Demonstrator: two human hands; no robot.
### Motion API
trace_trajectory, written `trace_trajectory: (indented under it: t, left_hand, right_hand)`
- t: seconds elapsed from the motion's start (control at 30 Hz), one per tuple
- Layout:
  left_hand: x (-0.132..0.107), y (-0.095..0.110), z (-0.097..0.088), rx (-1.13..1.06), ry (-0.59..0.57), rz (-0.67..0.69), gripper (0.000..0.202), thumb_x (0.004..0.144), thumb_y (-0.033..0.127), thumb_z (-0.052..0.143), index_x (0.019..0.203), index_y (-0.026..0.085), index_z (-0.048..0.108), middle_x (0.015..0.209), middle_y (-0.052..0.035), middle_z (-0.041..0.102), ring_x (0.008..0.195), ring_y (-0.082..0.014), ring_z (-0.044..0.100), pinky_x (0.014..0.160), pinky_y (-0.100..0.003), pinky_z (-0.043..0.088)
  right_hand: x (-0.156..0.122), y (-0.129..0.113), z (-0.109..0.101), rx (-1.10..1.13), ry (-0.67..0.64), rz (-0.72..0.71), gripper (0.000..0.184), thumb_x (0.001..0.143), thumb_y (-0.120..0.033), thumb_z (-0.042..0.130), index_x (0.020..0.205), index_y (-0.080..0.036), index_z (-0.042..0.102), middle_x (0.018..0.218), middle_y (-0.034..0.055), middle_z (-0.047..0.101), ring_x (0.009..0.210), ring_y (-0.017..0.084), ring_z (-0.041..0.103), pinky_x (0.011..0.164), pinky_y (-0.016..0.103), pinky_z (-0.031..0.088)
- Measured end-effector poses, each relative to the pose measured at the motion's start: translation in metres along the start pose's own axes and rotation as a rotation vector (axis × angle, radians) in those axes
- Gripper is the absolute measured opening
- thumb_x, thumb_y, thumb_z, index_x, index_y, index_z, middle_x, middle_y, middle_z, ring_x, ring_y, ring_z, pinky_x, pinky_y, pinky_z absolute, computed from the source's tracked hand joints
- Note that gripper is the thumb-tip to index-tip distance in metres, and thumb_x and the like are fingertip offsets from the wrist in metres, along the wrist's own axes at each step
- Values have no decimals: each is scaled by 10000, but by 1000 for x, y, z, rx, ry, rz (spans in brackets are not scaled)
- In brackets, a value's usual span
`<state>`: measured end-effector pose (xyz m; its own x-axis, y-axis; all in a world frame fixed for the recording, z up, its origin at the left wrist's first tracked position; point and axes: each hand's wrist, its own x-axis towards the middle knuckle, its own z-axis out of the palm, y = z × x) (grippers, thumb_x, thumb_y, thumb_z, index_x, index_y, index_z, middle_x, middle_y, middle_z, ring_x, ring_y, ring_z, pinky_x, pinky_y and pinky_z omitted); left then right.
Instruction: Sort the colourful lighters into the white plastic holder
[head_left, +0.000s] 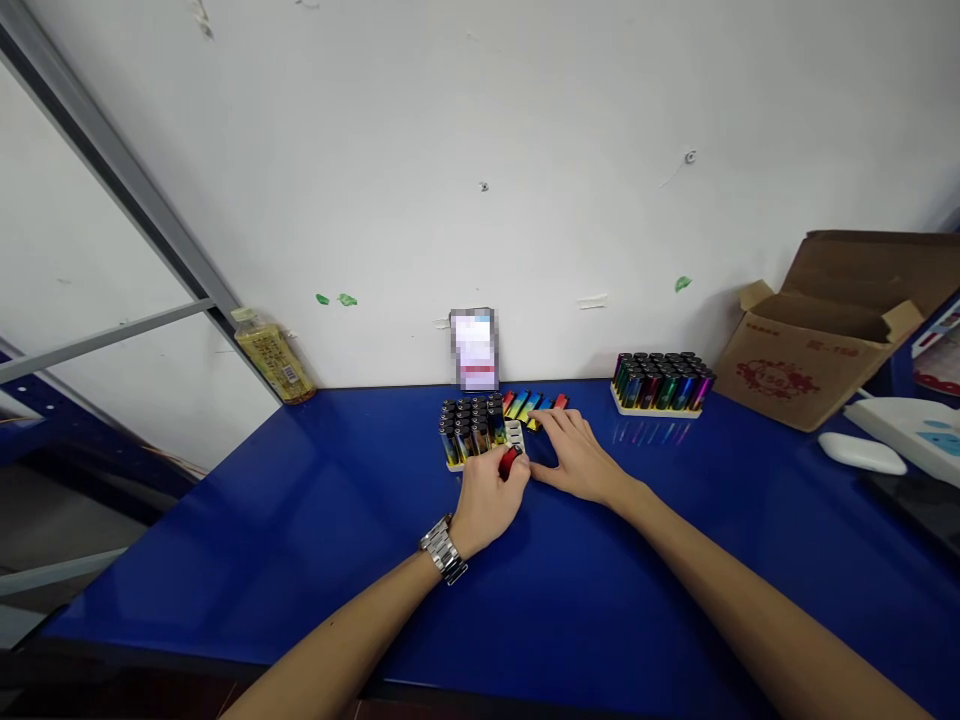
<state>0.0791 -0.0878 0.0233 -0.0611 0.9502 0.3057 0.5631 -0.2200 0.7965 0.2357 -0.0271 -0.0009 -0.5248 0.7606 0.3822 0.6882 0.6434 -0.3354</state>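
Blue tabletop [225, 560] is running along a white wall [480, 150] here, with an open cardboard box [817, 340] leaning at the right end and a yellowish plastic bottle [274, 358] standing against the wall at the left. A white mouse [862, 452] is sitting near the box, and a blurred pack [473, 350] is propped against the wall mid-table.

Two trays of upright lighters are standing out front: the right tray [652, 411] well off to the side, the middle tray [453, 466] right by the hands. Behind the hands, a row of rainbow lighters [534, 405] is lying flat.

The left hand [487, 505], wearing a steel watch [442, 550], is clamping a red lighter [510, 462] just beside the middle tray. Pinching it around the body looks like the right call, since that's leaving the silver metal head exposed. The right hand [570, 460] is open, fingers spread, with its fingertips [541, 420] reaching the lying row. The lighter's body is glossy red.
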Motion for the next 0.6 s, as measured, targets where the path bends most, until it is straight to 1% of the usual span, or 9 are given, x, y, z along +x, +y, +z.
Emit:
trace_trajectory:
  t: [0.17, 0.43, 0.5, 0.53, 0.6]
  left_hand:
    - [-1, -2, 1, 38, -9, 21, 338, 782, 376, 454, 517, 215, 320, 468, 41, 358, 469, -109, 312, 501, -269, 203]
    - [-1, -1, 0, 24, -13, 21, 350, 782, 382, 475, 514, 214, 328, 460, 40, 362, 460, -107, 307, 497, -270, 203]
    - [-1, -1, 0, 19, -4, 16, 368, 796, 408, 481, 521, 212, 334, 467, 42, 363, 466, -107, 317, 496, -268, 209]
    - [-1, -1, 1, 14, 8, 11, 383, 809, 431, 482, 530, 212, 338, 474, 43, 366, 472, -107, 324, 496, -265, 214]
    - [-2, -3, 1, -12, 32, -1, 409, 843, 485, 473, 565, 210, 355, 496, 45, 383, 486, -107, 349, 499, -257, 236]
  right_hand:
    - [0, 1, 0, -14, -2, -6, 541, 833, -421, 551, 1316, -216, 418, 1226, 134, 519, 1081, 300, 435, 886, 441, 403]
    - [-1, 3, 2, -42, 4, -28, 543, 833, -417, 547, 1320, -211, 425, 1229, 132, 519, 1092, 297, 436, 893, 450, 412]
    - [-1, 3, 0, -14, 5, -34, 522, 818, -376, 558, 1299, -205, 450, 1216, 130, 535, 1093, 295, 446, 894, 455, 414]
    - [-1, 3, -2, 24, 12, -43, 483, 809, -336, 558, 1267, -204, 480, 1198, 125, 553, 1092, 292, 457, 897, 455, 413]
    - [0, 2, -6, 186, 36, -65, 358, 798, -242, 523, 1152, -203, 558, 1109, 101, 612, 1042, 265, 513, 886, 431, 424]
